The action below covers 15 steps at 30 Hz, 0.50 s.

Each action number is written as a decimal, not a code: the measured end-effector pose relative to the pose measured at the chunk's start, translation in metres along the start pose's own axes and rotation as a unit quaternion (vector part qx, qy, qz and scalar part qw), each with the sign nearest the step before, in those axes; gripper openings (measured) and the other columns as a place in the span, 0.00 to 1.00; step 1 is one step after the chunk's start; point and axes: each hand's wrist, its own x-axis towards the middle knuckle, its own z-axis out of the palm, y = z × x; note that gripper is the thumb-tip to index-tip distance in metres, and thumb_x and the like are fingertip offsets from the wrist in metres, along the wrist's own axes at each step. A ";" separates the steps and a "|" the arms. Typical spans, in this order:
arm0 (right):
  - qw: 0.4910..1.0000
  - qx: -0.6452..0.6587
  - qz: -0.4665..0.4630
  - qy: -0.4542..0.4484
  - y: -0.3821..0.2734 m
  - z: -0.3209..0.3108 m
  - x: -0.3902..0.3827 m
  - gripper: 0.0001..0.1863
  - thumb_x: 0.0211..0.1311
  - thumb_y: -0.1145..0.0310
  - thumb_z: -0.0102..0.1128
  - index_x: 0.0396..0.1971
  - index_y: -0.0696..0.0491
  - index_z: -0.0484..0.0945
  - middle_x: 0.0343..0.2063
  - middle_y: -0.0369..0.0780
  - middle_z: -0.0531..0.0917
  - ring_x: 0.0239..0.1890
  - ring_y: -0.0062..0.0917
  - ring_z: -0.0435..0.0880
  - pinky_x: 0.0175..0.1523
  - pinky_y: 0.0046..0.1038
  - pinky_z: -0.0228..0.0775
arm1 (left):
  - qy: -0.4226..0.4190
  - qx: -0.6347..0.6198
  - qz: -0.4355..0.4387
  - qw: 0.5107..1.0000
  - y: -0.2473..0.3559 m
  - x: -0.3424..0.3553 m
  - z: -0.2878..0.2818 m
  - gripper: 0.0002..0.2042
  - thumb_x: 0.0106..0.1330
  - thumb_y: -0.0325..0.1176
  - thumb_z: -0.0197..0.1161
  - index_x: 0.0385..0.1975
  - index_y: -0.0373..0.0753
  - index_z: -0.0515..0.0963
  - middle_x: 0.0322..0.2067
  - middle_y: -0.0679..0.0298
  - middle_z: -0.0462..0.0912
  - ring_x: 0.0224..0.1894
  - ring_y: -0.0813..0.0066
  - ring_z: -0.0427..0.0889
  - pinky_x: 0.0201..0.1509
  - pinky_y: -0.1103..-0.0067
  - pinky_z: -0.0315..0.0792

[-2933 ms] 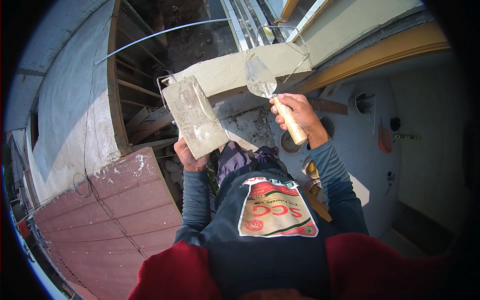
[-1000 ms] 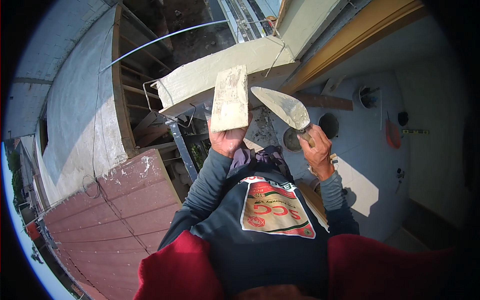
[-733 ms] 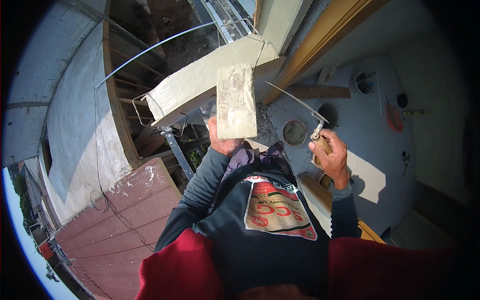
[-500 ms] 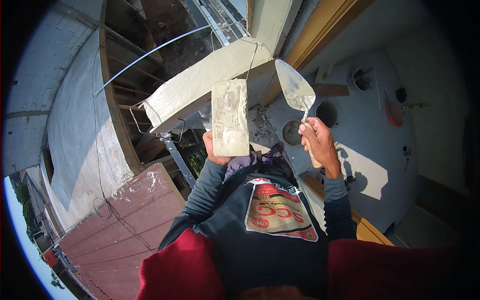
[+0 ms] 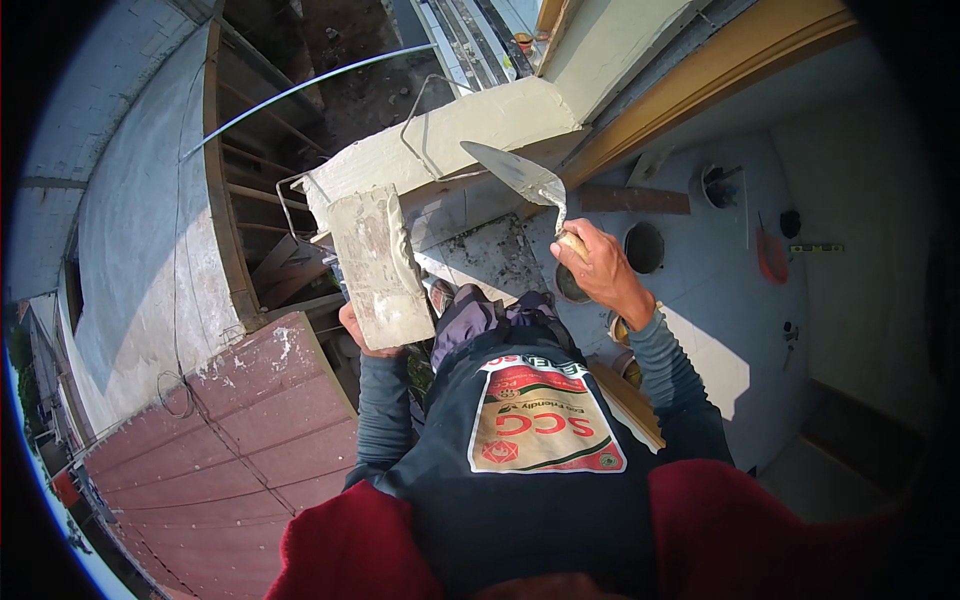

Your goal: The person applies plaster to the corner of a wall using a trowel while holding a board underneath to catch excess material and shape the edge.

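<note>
My left hand [image 5: 360, 332] is closed beneath a flat rectangular plastering float [image 5: 372, 265], which hides most of the fingers. Its pale face is smeared with mortar, and a thicker ridge of it runs along the right edge. My right hand [image 5: 606, 272] grips the wooden handle of a pointed trowel [image 5: 512, 174]. The trowel's metal blade points up and left, in front of a pale plastered ledge [image 5: 480, 118]. A gap separates the trowel from the float. The float's top end sits by the ledge's lower left part; whether they touch I cannot tell.
Bent wire [image 5: 408, 128] sticks out around the ledge. On the floor at right stand a dark bucket [image 5: 644, 248], another bucket with tools [image 5: 716, 186], a plank [image 5: 640, 199] and a spirit level [image 5: 817, 248]. A reddish corrugated roof [image 5: 230, 420] lies lower left, an orange-brown frame [image 5: 720, 75] upper right.
My left hand and the float have moved left and slightly down, and the float now leans. The trowel has shifted left, its blade swinging over the ledge's edge. My view has shifted a little.
</note>
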 end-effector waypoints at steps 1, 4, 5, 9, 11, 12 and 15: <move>1.000 -0.015 -0.006 0.024 -0.004 0.001 0.004 0.15 0.65 0.66 0.62 0.42 0.62 0.73 0.32 0.56 0.80 0.35 0.53 0.80 0.40 0.41 0.71 | 0.022 -0.002 0.006 1.000 -0.001 -0.003 0.008 0.38 0.58 0.49 0.45 0.69 0.36 0.59 0.63 0.47 0.69 0.61 0.45 0.72 0.54 0.52 0.72; 0.998 -0.005 0.027 0.047 -0.007 0.002 0.012 0.15 0.66 0.64 0.60 0.43 0.61 0.73 0.30 0.53 0.80 0.31 0.48 0.81 0.37 0.38 0.72 | 0.000 -0.001 0.002 1.000 0.001 -0.009 -0.002 0.38 0.58 0.49 0.45 0.69 0.36 0.61 0.61 0.47 0.70 0.58 0.47 0.73 0.51 0.54 0.73; 0.997 0.022 0.062 0.047 -0.006 0.000 0.016 0.16 0.68 0.63 0.58 0.44 0.61 0.73 0.29 0.51 0.81 0.27 0.42 0.82 0.34 0.35 0.74 | 0.005 0.018 0.007 1.000 -0.001 -0.009 0.002 0.37 0.58 0.49 0.45 0.68 0.36 0.61 0.61 0.48 0.71 0.57 0.48 0.74 0.48 0.55 0.74; 0.881 0.392 0.264 -0.015 0.009 -0.034 0.015 0.17 0.71 0.60 0.52 0.43 0.62 0.74 0.26 0.36 0.78 0.21 0.15 0.76 0.21 0.17 0.70 | -0.045 -0.023 -0.012 0.999 -0.005 -0.012 0.009 0.38 0.57 0.50 0.45 0.69 0.37 0.61 0.61 0.48 0.71 0.57 0.48 0.74 0.50 0.54 0.74; 0.871 0.408 0.275 -0.012 0.011 -0.047 0.013 0.18 0.71 0.60 0.52 0.43 0.62 0.74 0.26 0.37 0.78 0.21 0.16 0.76 0.20 0.18 0.70 | -0.071 -0.026 -0.019 0.997 -0.004 -0.012 0.010 0.37 0.58 0.48 0.44 0.67 0.33 0.62 0.61 0.45 0.71 0.57 0.46 0.76 0.56 0.54 0.73; 0.859 0.427 0.284 -0.013 0.012 -0.052 0.012 0.18 0.70 0.60 0.52 0.43 0.62 0.75 0.26 0.38 0.77 0.21 0.17 0.76 0.20 0.18 0.70 | -0.096 -0.025 -0.021 0.995 -0.004 -0.012 0.010 0.36 0.59 0.45 0.43 0.66 0.28 0.62 0.60 0.42 0.72 0.57 0.44 0.77 0.62 0.54 0.73; 0.844 0.449 0.293 -0.001 0.014 -0.062 0.014 0.16 0.71 0.62 0.52 0.43 0.62 0.75 0.26 0.38 0.76 0.21 0.17 0.75 0.20 0.17 0.70 | -0.071 -0.028 -0.022 0.997 -0.003 -0.010 0.013 0.36 0.60 0.46 0.42 0.65 0.26 0.63 0.58 0.41 0.74 0.54 0.44 0.79 0.59 0.54 0.74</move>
